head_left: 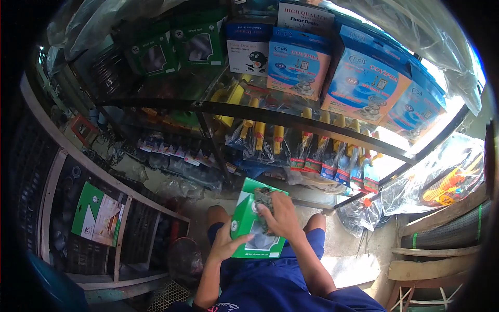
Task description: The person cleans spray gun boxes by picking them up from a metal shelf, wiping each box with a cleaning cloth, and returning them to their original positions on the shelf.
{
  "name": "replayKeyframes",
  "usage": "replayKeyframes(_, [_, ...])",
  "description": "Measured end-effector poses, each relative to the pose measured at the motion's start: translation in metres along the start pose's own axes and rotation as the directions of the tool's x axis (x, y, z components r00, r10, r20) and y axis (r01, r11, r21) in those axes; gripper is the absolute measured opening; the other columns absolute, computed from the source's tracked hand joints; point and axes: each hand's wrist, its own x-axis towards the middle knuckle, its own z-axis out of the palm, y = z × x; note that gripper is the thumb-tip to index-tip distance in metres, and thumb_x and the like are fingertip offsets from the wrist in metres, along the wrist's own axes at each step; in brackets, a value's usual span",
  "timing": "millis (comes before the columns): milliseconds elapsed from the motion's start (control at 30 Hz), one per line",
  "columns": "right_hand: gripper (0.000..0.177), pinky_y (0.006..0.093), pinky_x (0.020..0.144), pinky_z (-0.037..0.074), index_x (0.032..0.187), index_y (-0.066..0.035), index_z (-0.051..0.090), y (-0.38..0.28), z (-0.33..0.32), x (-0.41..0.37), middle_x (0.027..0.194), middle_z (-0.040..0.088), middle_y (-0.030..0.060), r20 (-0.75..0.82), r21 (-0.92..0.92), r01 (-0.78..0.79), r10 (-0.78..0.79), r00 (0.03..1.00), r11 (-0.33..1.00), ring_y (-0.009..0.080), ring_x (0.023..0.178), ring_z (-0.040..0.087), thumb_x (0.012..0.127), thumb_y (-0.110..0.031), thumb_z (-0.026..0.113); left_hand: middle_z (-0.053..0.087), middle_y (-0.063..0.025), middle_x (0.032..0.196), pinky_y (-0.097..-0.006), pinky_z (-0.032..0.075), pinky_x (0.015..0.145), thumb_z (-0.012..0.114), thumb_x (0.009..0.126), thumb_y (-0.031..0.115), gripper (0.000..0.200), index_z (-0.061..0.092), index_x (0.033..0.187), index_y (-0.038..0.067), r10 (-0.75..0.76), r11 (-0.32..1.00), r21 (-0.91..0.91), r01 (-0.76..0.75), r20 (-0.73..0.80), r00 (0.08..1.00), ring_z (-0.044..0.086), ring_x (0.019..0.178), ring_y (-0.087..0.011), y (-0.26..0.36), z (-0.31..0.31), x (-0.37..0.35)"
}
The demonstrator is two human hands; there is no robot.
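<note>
A green and white box (240,214) with a clear window stands tilted above my lap. My left hand (226,242) grips its lower left side, thumb lying across the front near the window. My right hand (282,216) is closed on a crumpled dark grey-green rag (262,196), pressed against the upper right of the box front. Part of the window and the printing is hidden behind the rag and fingers. What sits inside the window looks grey, but I cannot make out its kind.
Ahead, a dark metal shelf (247,112) bears green boxes (200,48), a white floor drain box (248,54) and blue boxes (364,75). Yellow-handled packaged items (306,140) hang below. A flat green package (99,214) is on the left rack; a wooden chair (431,270) stands right.
</note>
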Motion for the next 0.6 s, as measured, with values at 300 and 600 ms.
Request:
replayKeyframes(300, [0.057,0.0510,0.111,0.034,0.131,0.007,0.052,-0.017,0.008,0.006,0.132,0.057,0.0270,0.022,-0.110,0.200,-0.198,0.980,0.974,0.0420,0.128,0.051,0.091,-0.030,0.067,0.063,-0.0089,0.111,-0.0312,0.048,0.088,0.076,0.086,0.021,0.047,0.056,0.123,0.000,-0.125,0.969,-0.224,0.108,-0.060,0.990,0.061,0.099,-0.0164,-0.019,0.020,0.004])
replayKeyframes(600, [0.063,0.0527,0.121,0.023,0.143,0.010,0.043,0.037,0.009,-0.007,0.149,0.045,0.0282,0.088,-0.074,0.019,-0.013,0.996,0.997,0.0432,0.145,0.035,0.099,-0.032,0.058,0.066,-0.0070,0.112,-0.0297,0.046,0.091,0.068,0.097,0.024,0.034,0.059,0.119,0.001,-0.157,0.949,-0.305,0.078,-0.247,0.956,0.060,0.104,-0.0146,-0.024,0.002,0.005])
